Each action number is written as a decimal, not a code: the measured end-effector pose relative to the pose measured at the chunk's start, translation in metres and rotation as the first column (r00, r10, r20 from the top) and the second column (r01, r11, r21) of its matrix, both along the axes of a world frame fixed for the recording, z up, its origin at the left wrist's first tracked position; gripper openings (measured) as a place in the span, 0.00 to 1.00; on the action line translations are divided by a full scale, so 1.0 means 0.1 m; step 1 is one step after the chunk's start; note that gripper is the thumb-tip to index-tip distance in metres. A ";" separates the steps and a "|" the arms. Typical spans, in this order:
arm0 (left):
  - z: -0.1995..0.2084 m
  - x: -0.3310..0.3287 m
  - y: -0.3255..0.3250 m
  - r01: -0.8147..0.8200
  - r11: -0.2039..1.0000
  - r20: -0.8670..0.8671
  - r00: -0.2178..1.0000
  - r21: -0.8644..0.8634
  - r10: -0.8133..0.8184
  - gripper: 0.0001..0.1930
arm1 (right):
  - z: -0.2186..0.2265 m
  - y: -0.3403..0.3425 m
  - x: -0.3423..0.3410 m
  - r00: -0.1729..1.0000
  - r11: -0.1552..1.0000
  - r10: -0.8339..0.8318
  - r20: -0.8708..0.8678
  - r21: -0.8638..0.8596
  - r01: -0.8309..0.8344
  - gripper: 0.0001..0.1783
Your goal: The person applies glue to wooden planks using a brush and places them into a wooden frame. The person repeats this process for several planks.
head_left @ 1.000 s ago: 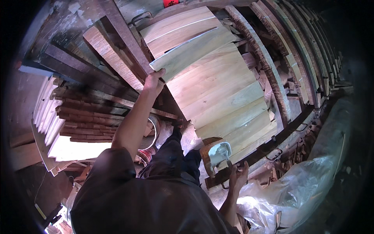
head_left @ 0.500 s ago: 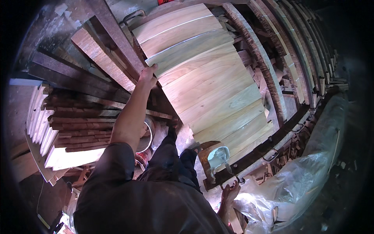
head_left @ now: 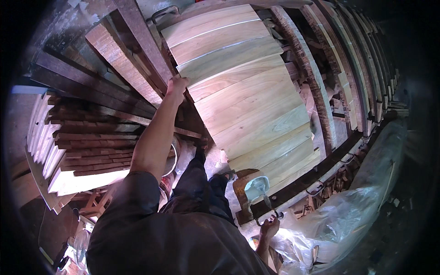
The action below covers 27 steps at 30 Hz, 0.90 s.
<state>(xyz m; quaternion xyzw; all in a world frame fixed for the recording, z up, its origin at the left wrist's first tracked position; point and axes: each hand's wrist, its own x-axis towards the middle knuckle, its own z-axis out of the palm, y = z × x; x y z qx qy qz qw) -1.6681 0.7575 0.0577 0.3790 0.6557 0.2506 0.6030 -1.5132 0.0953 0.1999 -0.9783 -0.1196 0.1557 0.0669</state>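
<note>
A row of pale wooden boards lies edge to edge in front of me, with light gaps between some at the far end. My left hand reaches to their left side, its fingers closed around the end of one board. Down at the near edge, my right hand is curled on a thin bent metal handle by a dark metal rail. Its fingertips are partly hidden. Just beyond it sits a cut-open container with whitish contents and what looks like a brush in it.
Stacked brown planks stand left, with dark beams leaning out beyond them. Long curved-looking bars run along the right. Crumpled clear plastic sheeting covers something at the lower right, beside wood scraps.
The view has shifted slightly. My right hand has moved a little and the metal handle beside it sits at a different angle. My left hand stays at the board ends.
</note>
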 end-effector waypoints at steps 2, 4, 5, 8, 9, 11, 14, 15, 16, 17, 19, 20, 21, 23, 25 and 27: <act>-0.02 -0.04 -0.07 0.000 0.999 0.012 1.000 0.042 0.000 0.12 | -0.01 -0.07 0.15 0.990 0.996 0.077 0.117 -0.044 -0.072 0.18; -0.07 -0.03 -0.16 -0.058 0.996 0.062 0.997 0.073 0.053 0.10 | 0.03 0.07 0.36 0.988 0.983 -0.112 0.108 0.160 0.094 0.15; -0.08 -0.01 -0.18 -0.065 0.993 0.042 0.997 0.095 0.061 0.08 | -0.02 0.12 0.53 0.976 0.964 -0.045 0.212 0.267 -0.013 0.14; -0.29 -0.09 -0.22 -0.052 0.975 0.008 0.999 0.217 0.051 0.11 | 0.12 0.95 1.03 0.947 0.931 0.135 0.292 0.290 -0.222 0.10; -0.31 -0.04 -0.28 -0.115 0.952 0.120 0.989 0.285 0.084 0.10 | 0.08 1.12 1.29 0.950 0.947 0.221 0.220 0.182 -0.263 0.06; -0.27 -0.03 -0.39 -0.119 0.962 0.132 0.987 0.246 0.088 0.15 | -0.07 1.74 1.69 0.823 0.809 0.407 0.395 0.261 -0.526 0.08; -0.25 0.04 -0.47 -0.168 0.958 0.107 0.983 0.230 0.147 0.20 | -0.37 2.82 2.17 0.917 0.749 0.366 0.156 0.535 -0.390 0.16; -0.27 -0.01 -0.48 -0.188 0.950 0.098 0.981 0.250 0.169 0.20 | -0.37 3.37 2.25 0.911 0.807 0.399 0.103 0.433 -0.402 0.19; -0.27 0.03 -0.48 -0.190 0.947 0.107 0.980 0.260 0.167 0.20 | -0.59 3.56 2.49 0.837 0.703 0.512 0.190 0.468 -0.536 0.20; -0.15 0.05 -0.48 -0.163 0.946 0.052 0.987 0.279 0.154 0.19 | -0.66 3.90 2.60 0.771 0.643 0.600 0.215 0.444 -0.624 0.21; -0.18 0.01 -0.50 -0.215 0.943 0.097 0.976 0.253 0.197 0.19 | -0.91 4.54 2.82 0.712 0.606 0.655 0.253 0.386 -0.696 0.23; -0.21 0.00 -0.50 -0.243 0.940 0.122 0.968 0.240 0.219 0.18 | -1.00 4.82 2.89 0.663 0.569 0.683 0.306 0.346 -0.746 0.24; -0.27 -0.02 -0.51 -0.244 0.936 0.162 0.965 0.255 0.208 0.18 | -1.15 5.05 3.00 0.685 0.591 0.654 0.320 0.349 -0.727 0.26; -0.21 0.04 -0.53 -0.261 0.932 0.167 0.960 0.251 0.224 0.18 | -1.36 5.39 3.10 0.736 0.643 0.607 0.300 0.358 -0.677 0.30; -0.24 0.02 -0.55 -0.300 0.925 0.155 0.951 0.233 0.269 0.19 | -1.37 5.78 3.03 0.782 0.690 0.578 0.233 0.372 -0.621 0.31; -0.30 0.02 -0.58 -0.310 0.931 0.214 0.939 0.195 0.268 0.17 | -1.48 5.99 3.11 0.816 0.741 0.567 0.109 0.365 -0.564 0.31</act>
